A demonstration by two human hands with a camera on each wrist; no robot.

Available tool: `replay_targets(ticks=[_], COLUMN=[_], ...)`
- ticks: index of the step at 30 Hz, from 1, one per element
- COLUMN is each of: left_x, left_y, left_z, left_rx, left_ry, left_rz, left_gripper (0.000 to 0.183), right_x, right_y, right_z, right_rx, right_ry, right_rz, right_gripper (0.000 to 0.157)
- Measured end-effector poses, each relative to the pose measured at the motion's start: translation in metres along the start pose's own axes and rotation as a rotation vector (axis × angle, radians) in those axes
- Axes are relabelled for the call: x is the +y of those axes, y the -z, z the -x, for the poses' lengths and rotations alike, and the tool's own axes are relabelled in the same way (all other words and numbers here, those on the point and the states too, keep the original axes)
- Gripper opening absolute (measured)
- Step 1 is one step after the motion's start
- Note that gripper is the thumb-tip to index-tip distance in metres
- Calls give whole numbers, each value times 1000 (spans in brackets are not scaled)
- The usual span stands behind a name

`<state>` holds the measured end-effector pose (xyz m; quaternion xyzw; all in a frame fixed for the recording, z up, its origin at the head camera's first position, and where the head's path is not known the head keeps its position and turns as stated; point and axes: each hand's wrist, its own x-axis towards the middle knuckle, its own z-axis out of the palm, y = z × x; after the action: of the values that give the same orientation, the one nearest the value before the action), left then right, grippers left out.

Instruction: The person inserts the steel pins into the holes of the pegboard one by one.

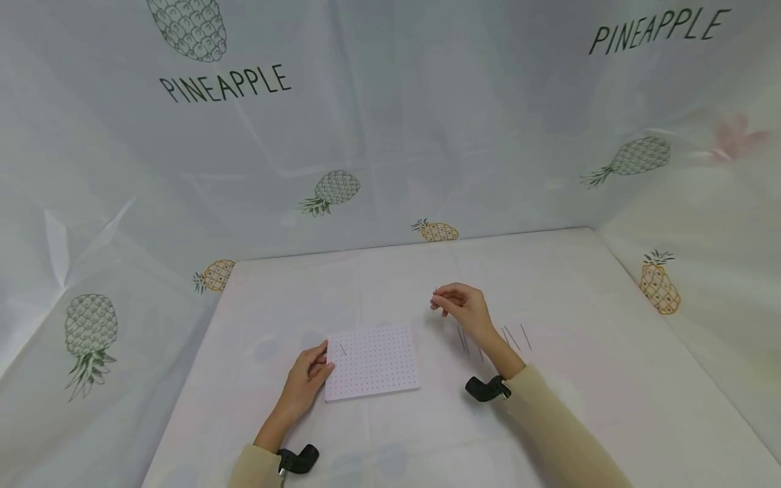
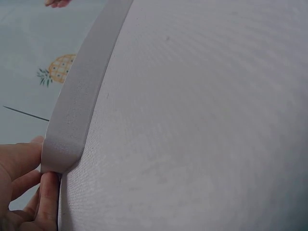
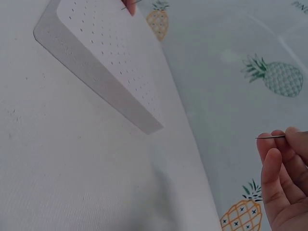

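Observation:
A white board with rows of small holes [image 1: 375, 366] lies on the table in the head view. My left hand [image 1: 303, 379] grips its left edge, seen close up in the left wrist view, where the board's side wall [image 2: 79, 96] fills the middle. One thin dark needle [image 2: 26, 113] sticks up from the board near that hand. To the right and beyond the board, my right hand [image 1: 465, 308] is raised above the table. It pinches a thin metal needle [image 3: 269, 137] between thumb and fingertips, its tip showing in the right wrist view.
Several thin dark needles [image 1: 526, 337] lie on the white tabletop [image 1: 610, 379] right of the board, some partly behind the right wrist. A pale sheet printed with pineapples [image 1: 439, 232] hangs behind and at the sides. Each wrist wears a black camera [image 1: 485, 390].

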<state>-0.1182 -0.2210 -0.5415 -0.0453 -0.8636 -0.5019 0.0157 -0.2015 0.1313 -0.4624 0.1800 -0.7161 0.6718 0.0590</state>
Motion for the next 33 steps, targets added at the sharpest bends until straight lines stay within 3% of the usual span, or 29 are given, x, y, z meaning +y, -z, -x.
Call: replay_targets(ticks=[8, 14, 21, 33], left_x=[-3, -3, -3, -2], left_y=[-1, 0, 1, 1], left_z=[0, -2, -3, -2], left_rx=[17, 14, 8, 8], left_ry=[-24, -32, -10, -2], left_rz=[-23, 23, 3, -15], left_gripper=[55, 55, 55, 55], right_x=[-2, -6, 26, 37], right_y=[-23, -42, -63, -91], right_z=[-7, -11, -15, -8], right_rx=[-83, -150, -183, -249], right_ry=[-2, -3, -8, -9], right_rz=[15, -1, 9, 10], right_gripper=[11, 12, 11, 8])
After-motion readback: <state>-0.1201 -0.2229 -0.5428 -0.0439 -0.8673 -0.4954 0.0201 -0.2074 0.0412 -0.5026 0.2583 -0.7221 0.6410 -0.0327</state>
